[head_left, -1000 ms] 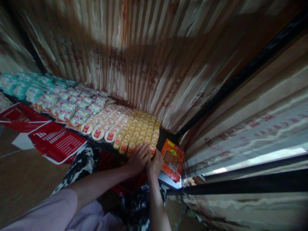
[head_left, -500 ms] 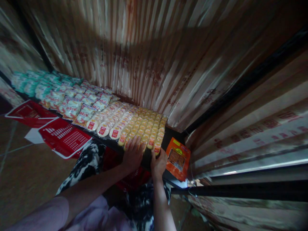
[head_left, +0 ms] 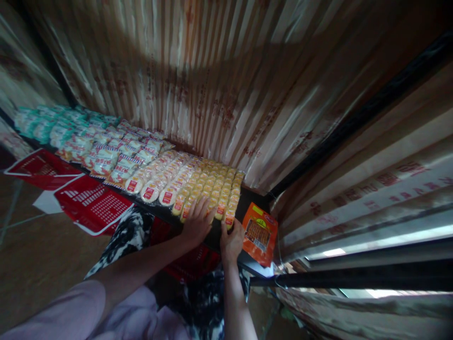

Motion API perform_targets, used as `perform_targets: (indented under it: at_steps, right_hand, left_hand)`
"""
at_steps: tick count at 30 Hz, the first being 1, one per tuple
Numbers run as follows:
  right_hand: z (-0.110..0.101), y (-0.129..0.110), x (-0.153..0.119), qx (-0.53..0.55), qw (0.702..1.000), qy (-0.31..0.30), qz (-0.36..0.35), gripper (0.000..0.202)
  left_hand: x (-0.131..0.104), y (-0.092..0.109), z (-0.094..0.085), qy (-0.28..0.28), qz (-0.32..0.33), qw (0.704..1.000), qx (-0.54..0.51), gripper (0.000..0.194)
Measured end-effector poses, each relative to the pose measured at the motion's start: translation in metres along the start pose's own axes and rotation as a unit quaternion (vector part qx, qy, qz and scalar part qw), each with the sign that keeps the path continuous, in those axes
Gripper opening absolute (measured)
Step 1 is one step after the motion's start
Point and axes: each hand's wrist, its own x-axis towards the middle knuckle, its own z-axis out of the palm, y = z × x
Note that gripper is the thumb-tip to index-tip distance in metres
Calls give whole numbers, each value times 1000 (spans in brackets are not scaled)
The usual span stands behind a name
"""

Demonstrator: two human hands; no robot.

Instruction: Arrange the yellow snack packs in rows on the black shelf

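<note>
Rows of small round snacks in clear and yellow wrappers point(head_left: 208, 182) lie overlapping on a black shelf board point(head_left: 247, 200). My left hand point(head_left: 196, 224) rests on the front ends of the middle yellow rows, its fingers stretched out and slightly apart. At the front of the rightmost row, my right hand point(head_left: 232, 242) has its thumb and fingers around the end yellow-wrapped snack point(head_left: 229, 220). Part of that snack is hidden by the fingers. Just right of this hand lies a flat orange food packet point(head_left: 260, 233) with a picture on its front.
Larger white round packets point(head_left: 148, 191), white-and-blue bags point(head_left: 104, 158) and green bags point(head_left: 42, 123) continue leftward. Red printed sheets point(head_left: 94, 203) hang below the front edge. A pleated sheet wall point(head_left: 212, 94) stands behind, and a black bar point(head_left: 354, 276) runs at the right.
The view has shifted very slightly. Both hands stay at the front ends of the yellow rows, and the packets look the same.
</note>
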Motion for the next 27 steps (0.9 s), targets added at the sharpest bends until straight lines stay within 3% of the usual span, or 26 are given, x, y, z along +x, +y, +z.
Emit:
perform_targets:
  at_steps: [10, 19, 27]
  right_hand:
    - [2, 2, -1, -2, 1000, 8, -8, 54]
    - [4, 6, 0, -8, 1000, 2, -4, 53]
    - [4, 5, -2, -3, 1000, 5, -6, 48]
  left_hand:
    - [-3, 0, 9, 15, 49, 999, 8, 48]
    - [17, 13, 12, 25, 46, 998, 23, 40]
    - [20, 15, 15, 12, 54, 998, 29, 44]
